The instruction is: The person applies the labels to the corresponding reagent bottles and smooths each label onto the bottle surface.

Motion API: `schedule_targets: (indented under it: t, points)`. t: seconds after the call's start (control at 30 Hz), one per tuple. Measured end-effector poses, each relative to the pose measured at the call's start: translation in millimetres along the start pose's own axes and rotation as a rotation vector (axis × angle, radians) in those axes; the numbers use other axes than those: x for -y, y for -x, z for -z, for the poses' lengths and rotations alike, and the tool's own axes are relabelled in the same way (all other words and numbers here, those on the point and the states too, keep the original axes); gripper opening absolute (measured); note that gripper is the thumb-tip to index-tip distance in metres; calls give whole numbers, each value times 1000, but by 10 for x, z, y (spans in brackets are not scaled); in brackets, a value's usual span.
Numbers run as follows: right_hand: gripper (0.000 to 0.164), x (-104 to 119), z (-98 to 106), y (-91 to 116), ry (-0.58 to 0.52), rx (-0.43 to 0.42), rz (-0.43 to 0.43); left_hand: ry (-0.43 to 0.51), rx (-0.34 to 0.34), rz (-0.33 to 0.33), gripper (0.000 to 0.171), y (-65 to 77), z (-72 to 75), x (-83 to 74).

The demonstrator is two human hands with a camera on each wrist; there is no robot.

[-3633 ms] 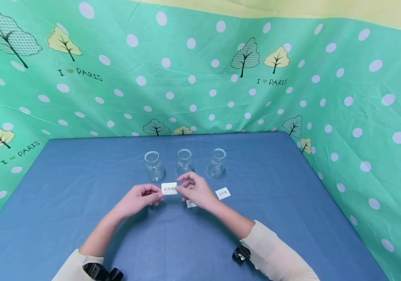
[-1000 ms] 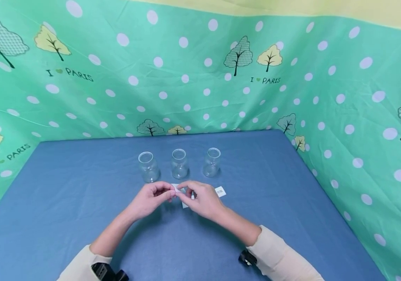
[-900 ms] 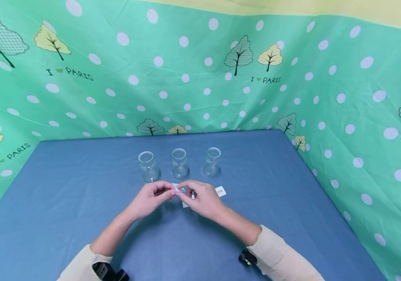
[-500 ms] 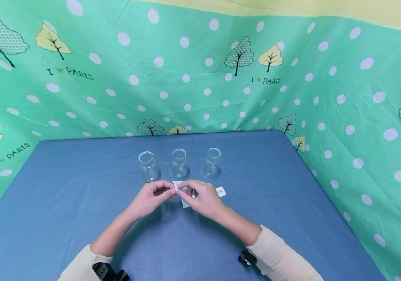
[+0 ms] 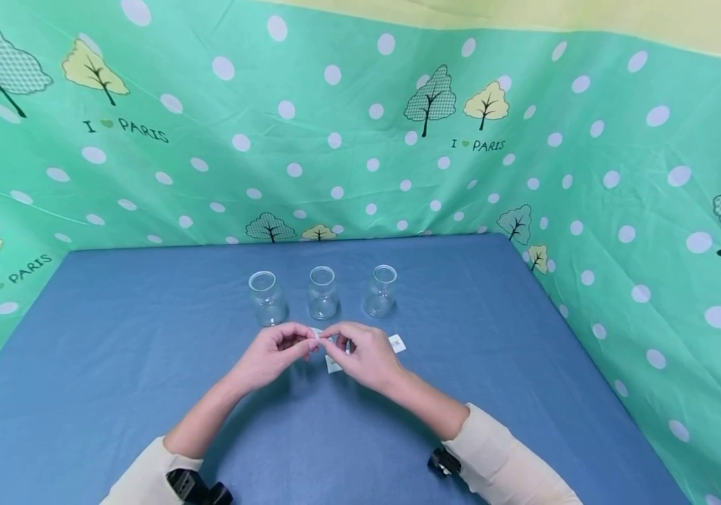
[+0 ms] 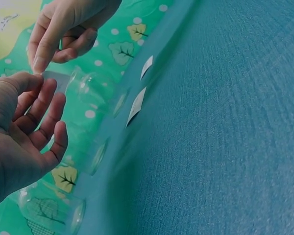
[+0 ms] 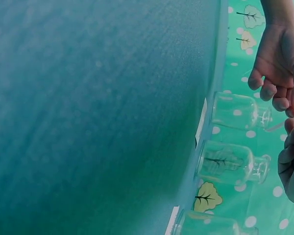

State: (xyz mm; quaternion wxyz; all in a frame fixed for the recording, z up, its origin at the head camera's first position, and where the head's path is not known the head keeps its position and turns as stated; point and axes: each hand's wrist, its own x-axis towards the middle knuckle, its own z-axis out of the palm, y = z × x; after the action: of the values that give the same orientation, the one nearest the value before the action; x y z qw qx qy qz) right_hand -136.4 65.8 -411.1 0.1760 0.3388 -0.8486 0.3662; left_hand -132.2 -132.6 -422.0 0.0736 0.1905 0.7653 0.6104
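Note:
My left hand and right hand meet fingertip to fingertip above the table, in front of the jars. Between them, thumbs and forefingers pinch a small white paper label at its edge. Fingers hide most of it in the head view, while the left wrist view shows it sticking out past the fingertips. The left hand's other fingers are loosely bent. Two more white labels lie on the table: one partly behind the right hand, the other just beyond it, bearing dark printed characters.
Three clear glass jars without lids stand in a row behind the hands: a left jar, a middle jar and a right jar. A blue cloth covers the table, and a green dotted curtain closes off its back and sides.
Earlier, the hands were apart, holding the label flat with its print showing. Since then the fingertips have come together over it. In the last second it has only tilted slightly.

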Motion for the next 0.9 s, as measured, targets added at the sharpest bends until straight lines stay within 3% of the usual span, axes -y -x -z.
schedule_targets:
  t: [0.3,0.9]
  points:
    - [4,-4,7,-10,-5,-75,25,1,-4,11,16,-6,14,28]
    - [4,-14,10,-17,-41,-108,-63,-10,-8,64,22,26,48,79]
